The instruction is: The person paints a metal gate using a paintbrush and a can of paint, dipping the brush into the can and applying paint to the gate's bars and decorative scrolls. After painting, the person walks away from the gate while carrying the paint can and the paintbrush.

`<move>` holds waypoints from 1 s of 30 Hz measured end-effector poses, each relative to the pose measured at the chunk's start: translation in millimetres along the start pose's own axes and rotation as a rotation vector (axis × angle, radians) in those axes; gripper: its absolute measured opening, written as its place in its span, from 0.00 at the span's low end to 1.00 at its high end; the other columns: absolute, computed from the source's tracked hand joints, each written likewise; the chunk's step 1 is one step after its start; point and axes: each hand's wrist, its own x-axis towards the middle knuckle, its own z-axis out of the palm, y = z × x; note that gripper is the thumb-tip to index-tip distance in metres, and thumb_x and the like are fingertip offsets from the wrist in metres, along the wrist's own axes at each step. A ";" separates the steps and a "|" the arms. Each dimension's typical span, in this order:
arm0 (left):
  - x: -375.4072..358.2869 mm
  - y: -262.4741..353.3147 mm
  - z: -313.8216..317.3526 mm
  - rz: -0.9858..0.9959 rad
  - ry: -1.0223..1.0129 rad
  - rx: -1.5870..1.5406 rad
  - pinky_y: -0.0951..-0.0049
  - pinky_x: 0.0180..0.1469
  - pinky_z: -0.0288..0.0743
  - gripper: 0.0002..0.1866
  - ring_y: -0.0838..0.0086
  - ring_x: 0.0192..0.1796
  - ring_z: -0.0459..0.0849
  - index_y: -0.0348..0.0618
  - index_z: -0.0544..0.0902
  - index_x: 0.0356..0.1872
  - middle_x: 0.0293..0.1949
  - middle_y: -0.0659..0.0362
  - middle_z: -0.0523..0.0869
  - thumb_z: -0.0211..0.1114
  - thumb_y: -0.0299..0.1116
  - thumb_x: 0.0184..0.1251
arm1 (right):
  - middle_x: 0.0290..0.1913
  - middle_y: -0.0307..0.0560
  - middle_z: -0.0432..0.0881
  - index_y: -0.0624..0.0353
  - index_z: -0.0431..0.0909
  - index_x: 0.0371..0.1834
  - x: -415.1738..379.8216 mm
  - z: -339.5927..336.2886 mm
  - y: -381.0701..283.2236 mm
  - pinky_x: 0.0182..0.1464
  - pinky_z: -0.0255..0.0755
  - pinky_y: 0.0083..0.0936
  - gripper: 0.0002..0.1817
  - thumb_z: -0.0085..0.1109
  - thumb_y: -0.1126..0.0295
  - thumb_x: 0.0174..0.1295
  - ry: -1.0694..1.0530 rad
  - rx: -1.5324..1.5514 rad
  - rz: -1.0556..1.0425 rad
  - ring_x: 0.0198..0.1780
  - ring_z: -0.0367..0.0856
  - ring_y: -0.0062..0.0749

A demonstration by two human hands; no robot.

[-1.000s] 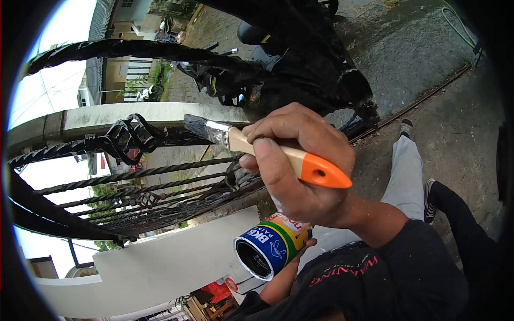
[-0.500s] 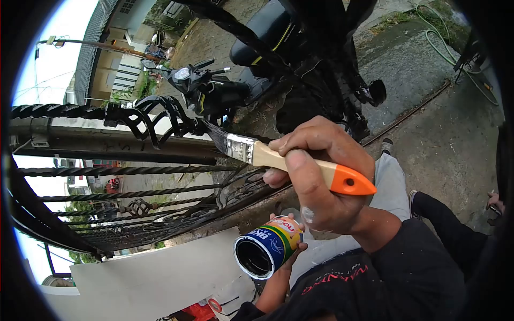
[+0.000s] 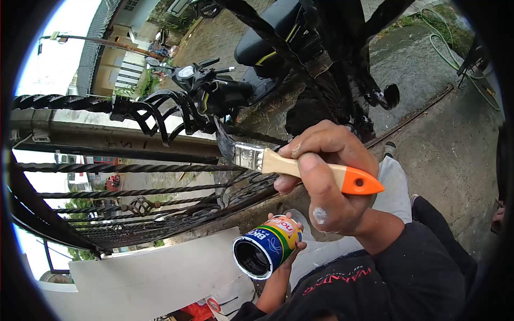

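My right hand grips a paintbrush by its pale wooden handle with an orange end. Dark, wet-looking bristles bend against the black wrought-iron bar, just past its twisted basket ornament. Lower down, my left hand is wrapped around a paint can with a blue, yellow and green label. The can is tilted, its open mouth toward me, and its inside looks black. A pale paint smear marks my right hand near the thumb base.
Twisted bars of the iron fence stretch across the left. A black scooter stands behind the ironwork. A green hose lies on the concrete at upper right. Another person's hand shows at the right edge.
The brush and my right hand have shifted slightly right and down in view, and the bristles now bend more upright against the bar. The can stays nearly in place.
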 end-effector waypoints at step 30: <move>-8.7 3.1 -9.9 -0.007 0.149 0.003 0.42 0.53 0.71 0.32 0.55 0.66 0.69 0.66 0.64 0.75 0.72 0.58 0.69 0.58 0.56 0.72 | 0.40 0.57 0.86 0.66 0.81 0.42 -21.1 -24.1 17.3 0.40 0.83 0.26 0.07 0.63 0.81 0.60 -0.156 -0.197 -0.302 0.39 0.89 0.36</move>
